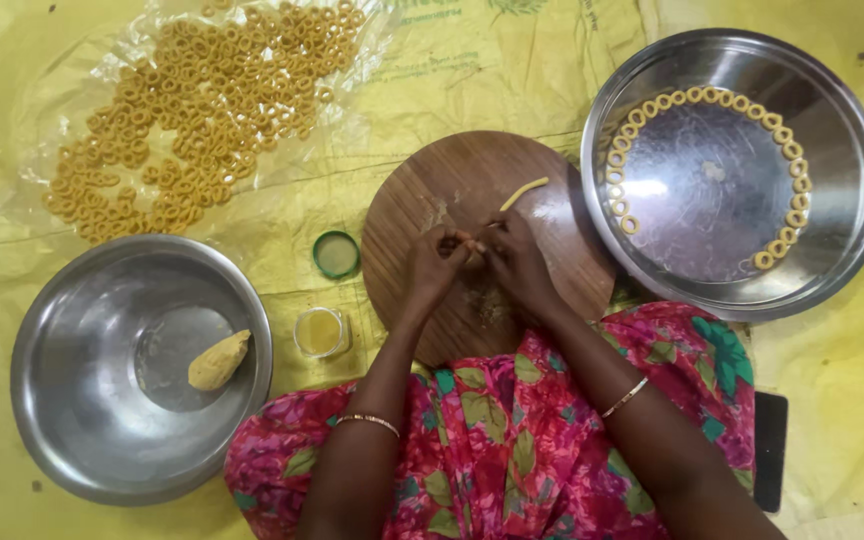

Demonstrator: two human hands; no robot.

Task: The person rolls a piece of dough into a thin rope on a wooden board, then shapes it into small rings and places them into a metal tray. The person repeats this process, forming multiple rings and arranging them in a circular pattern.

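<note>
Both hands meet over the wooden board (452, 180): left hand (432, 265) and right hand (514, 262) fingers pinched on a small dough piece (476, 245) between the fingertips. Squeeze harder and it could tear; the dough strip (523, 193) beyond could dry.

Whatever the left hand (434, 262) and right hand (515, 258) pinch at centre frame is hidden by the fingertips, both forearms are cut off by the bottom edge, and the dark flat object (770, 450) at lower right is partly covered by floral cloth (512, 440).
</note>
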